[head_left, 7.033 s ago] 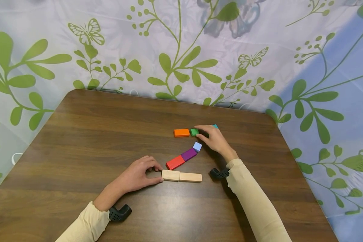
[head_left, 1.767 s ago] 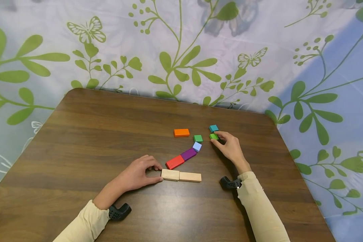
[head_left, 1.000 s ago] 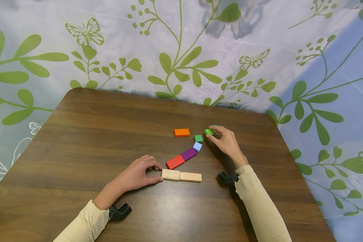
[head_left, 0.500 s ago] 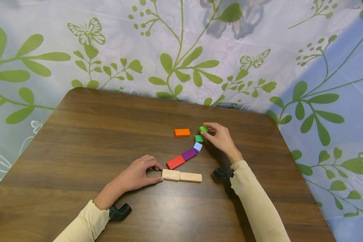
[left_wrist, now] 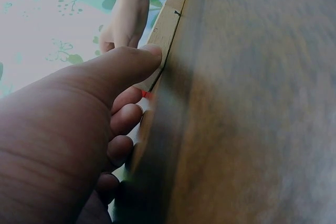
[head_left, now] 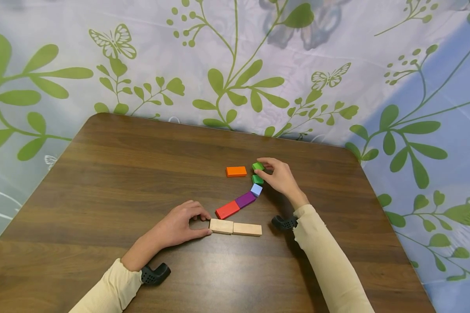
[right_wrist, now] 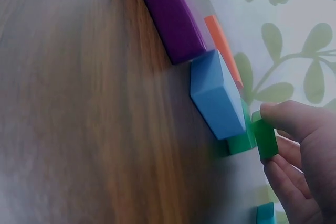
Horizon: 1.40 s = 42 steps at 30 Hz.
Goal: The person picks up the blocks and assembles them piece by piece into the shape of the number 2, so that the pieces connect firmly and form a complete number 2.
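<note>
My right hand (head_left: 279, 177) pinches a light green block (head_left: 257, 166) between thumb and fingers. Just behind a darker green block (head_left: 257, 179) it sits; whether the two touch is hard to tell. In the right wrist view, the pinched block (right_wrist: 264, 139) appears beside the darker green one (right_wrist: 242, 137) and the light blue block (right_wrist: 216, 95). At the near side, my left hand (head_left: 180, 224) holds the left end of a plain wooden block (head_left: 221, 226), its thumb on the near edge. A second plain wooden block (head_left: 247, 229) lies end to end with it.
A red block (head_left: 227, 209), a purple block (head_left: 245, 200) and the light blue block run diagonally toward the dark green one. An orange block (head_left: 236, 171) lies left of the right hand. The right wrist view shows a teal block (right_wrist: 266, 213). All rest on the wooden table (head_left: 141, 165).
The right hand first shifted the dark green block from beside the orange one to behind the light blue. It then carried the light green block leftward. The left hand stayed put.
</note>
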Tool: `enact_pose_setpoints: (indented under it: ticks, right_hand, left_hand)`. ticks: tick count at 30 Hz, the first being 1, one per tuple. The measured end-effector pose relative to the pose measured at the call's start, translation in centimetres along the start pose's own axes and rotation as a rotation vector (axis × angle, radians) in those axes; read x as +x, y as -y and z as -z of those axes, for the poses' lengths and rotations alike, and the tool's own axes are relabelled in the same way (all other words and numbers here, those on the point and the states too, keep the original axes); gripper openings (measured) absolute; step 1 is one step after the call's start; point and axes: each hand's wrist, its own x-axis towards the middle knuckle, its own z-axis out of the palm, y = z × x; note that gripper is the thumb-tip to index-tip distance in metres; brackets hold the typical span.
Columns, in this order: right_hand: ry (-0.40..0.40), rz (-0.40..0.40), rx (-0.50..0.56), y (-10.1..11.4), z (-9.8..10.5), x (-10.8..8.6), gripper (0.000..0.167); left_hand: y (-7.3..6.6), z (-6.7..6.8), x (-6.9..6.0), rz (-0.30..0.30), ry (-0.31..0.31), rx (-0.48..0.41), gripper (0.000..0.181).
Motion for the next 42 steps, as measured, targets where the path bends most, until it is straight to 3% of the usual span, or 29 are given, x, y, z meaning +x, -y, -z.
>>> enact_pose_setpoints:
  ticks: [10, 24, 42]
  right_hand:
    - [0.028, -0.01, 0.003, 0.48, -0.53, 0.46, 0.044]
    - [0.069, 0.047, -0.022, 0.72, -0.84, 0.88, 0.035]
    - [0.094, -0.001, 0.001, 0.67, -0.8, 0.83, 0.03]
  left_hand:
    - [0.03, -0.06, 0.05, -0.004, -0.002, 0.0, 0.025]
    - [0.03, -0.09, 0.01, -0.012, -0.008, -0.006, 0.025]
    - [0.11, -0.12, 0.0, -0.013, -0.012, 0.004, 0.025]
